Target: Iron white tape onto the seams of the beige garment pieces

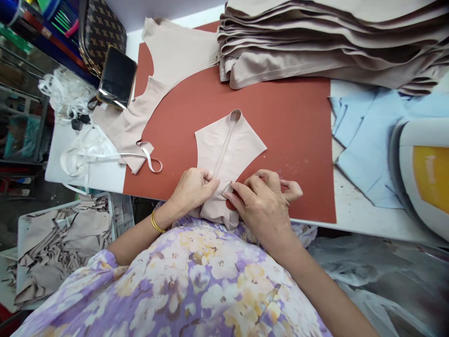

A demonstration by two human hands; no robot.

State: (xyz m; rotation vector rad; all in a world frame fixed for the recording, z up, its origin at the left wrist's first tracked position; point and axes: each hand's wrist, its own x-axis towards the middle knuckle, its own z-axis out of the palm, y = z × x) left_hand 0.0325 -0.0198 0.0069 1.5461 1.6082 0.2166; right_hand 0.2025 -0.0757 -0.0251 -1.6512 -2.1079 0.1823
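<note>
A beige stretch-fabric piece (242,150) lies on the terracotta-red work mat (287,117), with a narrow beige strap (224,152) running along its middle and looped at the far end. My left hand (192,191) is shut on the strap and fabric at the near end. My right hand (261,203) pinches a fold of the same piece between thumb and fingers, beside my left hand. The fabric's near end bunches under both hands, partly hidden. A gold bangle (157,222) circles my left wrist.
A tall stack of beige garments (315,42) and a cut beige panel (168,61) lie beyond. A phone (117,77), patterned bag (101,32), white elastic (66,93), blue fabric pieces (368,145) and a clothes iron (424,178) surround the mat. A bin of beige scraps (63,248) sits lower left.
</note>
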